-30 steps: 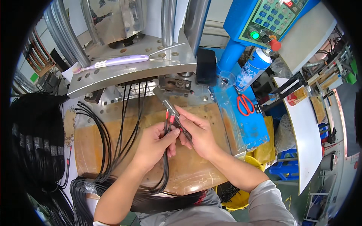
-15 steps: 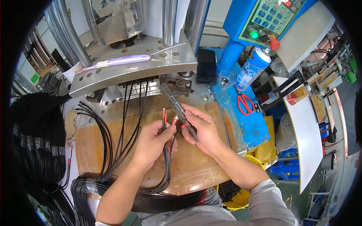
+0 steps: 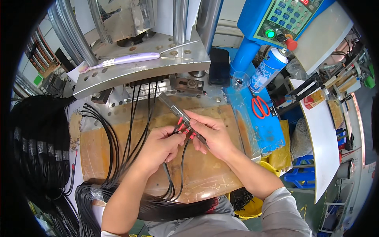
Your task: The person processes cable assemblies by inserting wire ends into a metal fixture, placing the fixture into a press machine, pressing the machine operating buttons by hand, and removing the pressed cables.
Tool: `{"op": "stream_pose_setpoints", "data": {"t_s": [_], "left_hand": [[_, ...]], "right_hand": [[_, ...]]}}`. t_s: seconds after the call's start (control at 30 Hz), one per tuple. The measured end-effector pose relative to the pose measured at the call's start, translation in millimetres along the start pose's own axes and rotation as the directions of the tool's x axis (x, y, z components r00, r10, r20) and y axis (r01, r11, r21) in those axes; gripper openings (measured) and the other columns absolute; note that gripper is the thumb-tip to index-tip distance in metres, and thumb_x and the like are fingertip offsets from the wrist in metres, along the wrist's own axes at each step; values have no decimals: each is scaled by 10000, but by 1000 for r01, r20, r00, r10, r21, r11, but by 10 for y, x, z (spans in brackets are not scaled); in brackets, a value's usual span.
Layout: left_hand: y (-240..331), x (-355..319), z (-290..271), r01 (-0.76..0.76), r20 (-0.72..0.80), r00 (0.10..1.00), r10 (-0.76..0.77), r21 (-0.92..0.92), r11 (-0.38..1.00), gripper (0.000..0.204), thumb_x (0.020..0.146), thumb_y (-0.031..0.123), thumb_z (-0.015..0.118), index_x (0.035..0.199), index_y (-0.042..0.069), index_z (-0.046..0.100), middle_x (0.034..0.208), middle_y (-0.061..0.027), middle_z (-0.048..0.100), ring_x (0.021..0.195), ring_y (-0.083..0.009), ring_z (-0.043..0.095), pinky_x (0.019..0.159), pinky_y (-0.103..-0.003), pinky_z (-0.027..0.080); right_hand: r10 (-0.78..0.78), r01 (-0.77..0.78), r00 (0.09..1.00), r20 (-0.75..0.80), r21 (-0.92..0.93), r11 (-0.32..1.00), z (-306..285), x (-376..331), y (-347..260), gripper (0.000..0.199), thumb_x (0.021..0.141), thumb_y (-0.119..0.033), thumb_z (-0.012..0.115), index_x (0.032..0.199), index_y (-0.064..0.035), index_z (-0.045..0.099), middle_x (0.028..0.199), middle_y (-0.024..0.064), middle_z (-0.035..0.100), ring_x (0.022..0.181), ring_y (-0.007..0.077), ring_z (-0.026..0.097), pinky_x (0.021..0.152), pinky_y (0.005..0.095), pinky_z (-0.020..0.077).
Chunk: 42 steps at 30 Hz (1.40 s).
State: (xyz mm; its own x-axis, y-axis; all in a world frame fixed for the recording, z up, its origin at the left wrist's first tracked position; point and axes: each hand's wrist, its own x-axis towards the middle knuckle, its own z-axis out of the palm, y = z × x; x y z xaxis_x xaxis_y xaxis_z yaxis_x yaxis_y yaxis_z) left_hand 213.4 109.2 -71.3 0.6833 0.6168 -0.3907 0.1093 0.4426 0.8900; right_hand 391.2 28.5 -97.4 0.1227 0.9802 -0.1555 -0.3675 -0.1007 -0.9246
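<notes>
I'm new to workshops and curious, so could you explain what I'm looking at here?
Happy to. There's no robot: these are a person's bare hands, seen by the left of two fisheye cameras worn on the head, so straight edges bend.

The left hand grips black cables with red ends. The right hand holds a slim metal bar, tilted close to those ends. Both are above a brown work surface.

Beyond stands a machine with a metal plate, on which a purple-handled brush lies. To the right are a control box, a spray can and red-handled scissors.
</notes>
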Motion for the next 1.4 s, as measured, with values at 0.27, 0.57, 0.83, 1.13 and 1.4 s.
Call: {"op": "stream_pose_setpoints", "data": {"t_s": [0.27,0.57,0.83,1.13,1.4], "left_hand": [[2,2,1,-52,-37,998,52,17,999,220,990,180,636,862,1,628,550,10,469,456,-107,465,472,-269,349],[-95,75,47,-173,-110,980,163,-80,982,319,1076,290,559,969,-2,627,614,26,459,522,-94,442,505,-255,351],[-101,90,75,-192,-184,958,219,153,969,154,1055,176,580,1006,37,623,647,54,479,532,-33,401,479,-231,312],[-10,36,8,-179,-144,973,177,0,984,241,1078,235,539,979,26,604,627,22,484,508,-70,437,471,-238,333],[25,23,1,-92,-107,991,85,-63,994,336,1102,310,479,1040,19,635,606,37,449,482,-63,387,447,-241,324]], "right_hand": [[-21,21,1000,-13,-50,999,-2,5,14,418,1079,-146,517,1483,-38,522,1041,88,722,563,117,616,403,243,425],[24,-27,999,35,115,993,-60,-9,-10,440,1095,-189,483,1507,-33,476,1006,91,691,543,144,590,402,246,403],[29,-27,999,-27,48,998,-12,32,11,419,1085,-172,502,1475,-21,519,1030,81,698,544,143,604,412,243,414],[11,-11,1000,5,-148,989,18,-10,-44,409,1074,-163,536,1466,-49,542,1011,72,707,580,124,642,431,239,460],[-19,8,999,-41,-261,965,-17,10,-69,387,1033,-230,642,1358,-31,574,873,16,630,616,73,593,469,215,443]]}}
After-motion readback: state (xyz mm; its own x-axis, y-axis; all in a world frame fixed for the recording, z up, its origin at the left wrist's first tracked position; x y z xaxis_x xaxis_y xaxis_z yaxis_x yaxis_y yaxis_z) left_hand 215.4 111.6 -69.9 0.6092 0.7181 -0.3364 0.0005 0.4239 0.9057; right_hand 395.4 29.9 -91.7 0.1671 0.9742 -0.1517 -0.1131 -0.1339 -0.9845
